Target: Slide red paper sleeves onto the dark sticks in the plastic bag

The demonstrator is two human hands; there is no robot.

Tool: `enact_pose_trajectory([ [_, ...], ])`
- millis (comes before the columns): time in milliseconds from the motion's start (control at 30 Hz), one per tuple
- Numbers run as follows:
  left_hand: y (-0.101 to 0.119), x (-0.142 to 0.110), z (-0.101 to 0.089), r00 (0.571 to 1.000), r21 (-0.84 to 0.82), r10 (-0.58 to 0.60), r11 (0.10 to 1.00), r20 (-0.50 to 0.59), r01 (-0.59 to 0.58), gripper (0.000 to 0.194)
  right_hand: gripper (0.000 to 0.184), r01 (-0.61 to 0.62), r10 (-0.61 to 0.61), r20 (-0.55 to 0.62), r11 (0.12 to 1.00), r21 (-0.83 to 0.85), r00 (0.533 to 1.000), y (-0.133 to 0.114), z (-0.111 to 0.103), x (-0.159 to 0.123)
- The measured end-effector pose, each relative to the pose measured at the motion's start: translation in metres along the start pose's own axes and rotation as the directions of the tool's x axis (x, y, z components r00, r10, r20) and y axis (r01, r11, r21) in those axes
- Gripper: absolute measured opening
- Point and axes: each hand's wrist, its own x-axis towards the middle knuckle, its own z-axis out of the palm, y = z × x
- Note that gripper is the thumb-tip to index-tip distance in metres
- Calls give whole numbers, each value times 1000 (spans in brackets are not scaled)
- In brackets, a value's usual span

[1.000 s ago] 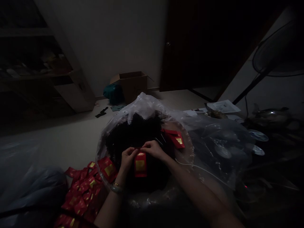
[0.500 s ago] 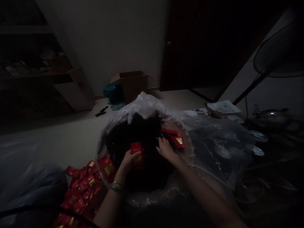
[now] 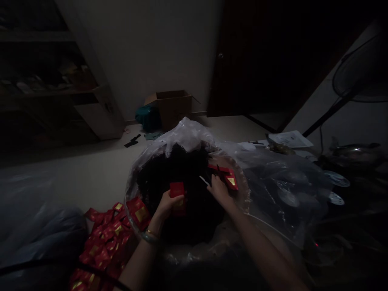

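Presently left grip (image 3: 165,203) holds red packet (image 3: 179,207), right grip (image 3: 218,189) slim tool (image 3: 204,180).

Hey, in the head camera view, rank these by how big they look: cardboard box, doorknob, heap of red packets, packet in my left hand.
1. Heap
2. Box
3. Packet, partly hidden by your left hand
4. Doorknob
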Motion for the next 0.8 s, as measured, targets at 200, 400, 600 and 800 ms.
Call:
enact_pose_trajectory([
  [200,0,-1,0,1000,-29,10,1000,15,-10,51,52,147,-170,138,976,160,976,1,0,-4],
  [400,2,-3,3,1000,-37,-14,999,28,15,53,89,125,-183,246,964,233,952,13,23,-19],
  [600,1,-2,1,1000,-40,-9,999,23,10,54,87,108,-141,79,937,331,987,-1,11,-20],
  [800,-1,-2,-3,998,63,23,998,63,-27,49,65,245,-491,156,654,716,857,-14,-35,-21],
])
